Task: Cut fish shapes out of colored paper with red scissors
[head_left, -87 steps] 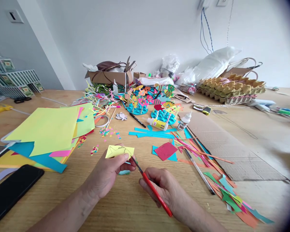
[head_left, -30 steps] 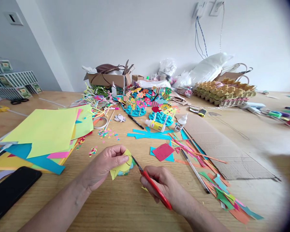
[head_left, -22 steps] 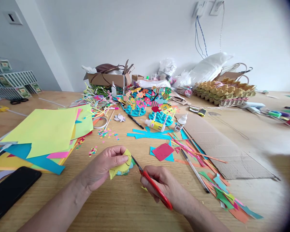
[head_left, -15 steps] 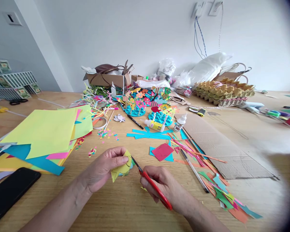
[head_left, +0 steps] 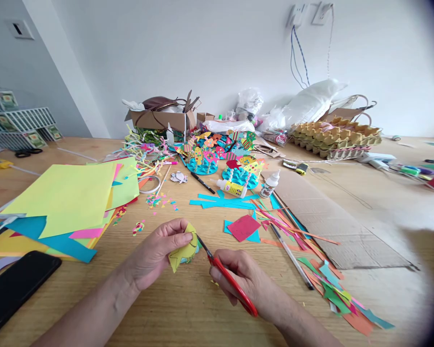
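My left hand (head_left: 159, 250) pinches a small piece of yellow paper (head_left: 183, 251) with dark lines drawn on it. In my right hand (head_left: 240, 277) is a pair of scissors (head_left: 235, 285) with red handles. The dark blades point up and left, their tips at the paper's right edge. Whether the tips are cutting into it I cannot tell. Under the paper a bit of something bluish-green shows on the table, mostly hidden. Beyond my hands lies a red paper piece (head_left: 243, 227) on blue paper.
Coloured sheets (head_left: 65, 193) and a phone (head_left: 25, 284) lie at left. Paper fish decorations (head_left: 240, 166), glue bottles (head_left: 270, 183) and a marker (head_left: 202, 183) stand or lie ahead. At right are a pen (head_left: 292, 258), paper scraps (head_left: 342, 294), cardboard (head_left: 336, 221) and egg trays (head_left: 334, 137).
The yellow paper has turned slightly in my left hand, its lower tip shifting a little to the right. The scissors stay nearly where they were.
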`<state>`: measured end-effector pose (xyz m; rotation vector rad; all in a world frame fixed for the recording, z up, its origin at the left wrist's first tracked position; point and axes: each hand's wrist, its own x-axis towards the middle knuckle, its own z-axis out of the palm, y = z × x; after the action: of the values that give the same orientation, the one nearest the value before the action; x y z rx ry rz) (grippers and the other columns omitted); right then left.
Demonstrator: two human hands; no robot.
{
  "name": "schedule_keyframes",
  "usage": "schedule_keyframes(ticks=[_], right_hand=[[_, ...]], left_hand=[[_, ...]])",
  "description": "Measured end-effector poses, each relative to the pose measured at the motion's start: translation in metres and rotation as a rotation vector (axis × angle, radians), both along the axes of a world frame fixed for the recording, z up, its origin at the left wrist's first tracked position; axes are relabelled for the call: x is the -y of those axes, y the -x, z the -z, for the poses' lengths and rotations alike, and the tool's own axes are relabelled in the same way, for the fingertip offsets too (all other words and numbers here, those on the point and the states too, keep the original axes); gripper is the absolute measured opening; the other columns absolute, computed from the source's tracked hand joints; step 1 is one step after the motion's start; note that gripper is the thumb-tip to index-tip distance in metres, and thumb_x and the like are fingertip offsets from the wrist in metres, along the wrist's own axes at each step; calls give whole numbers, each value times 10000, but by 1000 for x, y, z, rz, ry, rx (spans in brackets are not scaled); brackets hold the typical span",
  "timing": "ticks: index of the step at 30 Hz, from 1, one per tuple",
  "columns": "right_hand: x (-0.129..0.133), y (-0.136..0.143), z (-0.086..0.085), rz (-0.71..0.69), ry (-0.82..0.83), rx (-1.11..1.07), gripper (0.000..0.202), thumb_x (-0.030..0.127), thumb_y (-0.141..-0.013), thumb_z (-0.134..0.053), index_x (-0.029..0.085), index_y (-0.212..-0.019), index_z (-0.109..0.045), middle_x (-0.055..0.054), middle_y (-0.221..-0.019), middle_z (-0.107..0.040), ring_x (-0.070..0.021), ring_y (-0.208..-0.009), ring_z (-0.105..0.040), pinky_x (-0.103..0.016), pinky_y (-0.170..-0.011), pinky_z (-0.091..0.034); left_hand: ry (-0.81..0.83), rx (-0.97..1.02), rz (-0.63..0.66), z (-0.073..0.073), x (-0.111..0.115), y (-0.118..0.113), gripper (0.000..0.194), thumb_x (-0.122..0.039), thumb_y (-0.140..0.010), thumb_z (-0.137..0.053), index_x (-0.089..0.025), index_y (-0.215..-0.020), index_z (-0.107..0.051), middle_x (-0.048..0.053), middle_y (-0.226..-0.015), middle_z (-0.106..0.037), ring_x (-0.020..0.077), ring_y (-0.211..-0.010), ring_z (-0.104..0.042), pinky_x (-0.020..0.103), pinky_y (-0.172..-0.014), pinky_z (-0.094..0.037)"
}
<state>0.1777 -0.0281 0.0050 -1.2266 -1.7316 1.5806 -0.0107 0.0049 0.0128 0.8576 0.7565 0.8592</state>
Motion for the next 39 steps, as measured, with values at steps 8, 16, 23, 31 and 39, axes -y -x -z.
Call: schedule_keyframes(ticks=[8,16,23,31,39], right_hand=[[-1,0,4,20,9,1,265,269,-814,-473,189,-579,-379,80,-476,-347,-52,-395,-345,-157,-368,-256],[0,4,12,33,18,-44,305,324,-835,-466,191,-573,-385,74,-445,-386,-55,-371,-358,-152,-349,-257],[2,10,17,61,40,-133,362,411,-847,-466,195,-567,-389,75,-433,-388,-57,-351,-350,-159,-346,-264],[3,9,16,49,47,-153,421,518,-827,-474,192,-572,-398,72,-434,-392,-54,-348,-343,-157,-341,-258],[4,9,15,44,24,-133,443,529,-833,-474,188,-563,-394,69,-436,-393,-53,-359,-350,-154,-348,-264]], left_hand=[[-43,-16,-4,3,0,-2,124,-238,-729,-673,-166,-669,-590,-35,-576,-579,76,-524,-483,203,-537,-359],[-58,-52,-24,5,4,-5,129,-223,-744,-655,-168,-678,-559,-48,-604,-556,69,-547,-466,199,-557,-348],[-63,-68,-33,4,8,-8,154,-250,-752,-634,-173,-665,-532,-55,-577,-535,70,-531,-432,195,-530,-320],[-59,-104,-22,3,8,-8,180,-262,-747,-627,-177,-641,-509,-62,-568,-500,76,-536,-394,195,-520,-307],[-81,-114,-16,2,10,-8,184,-278,-762,-608,-176,-641,-513,-59,-567,-487,80,-542,-389,193,-522,-312]])
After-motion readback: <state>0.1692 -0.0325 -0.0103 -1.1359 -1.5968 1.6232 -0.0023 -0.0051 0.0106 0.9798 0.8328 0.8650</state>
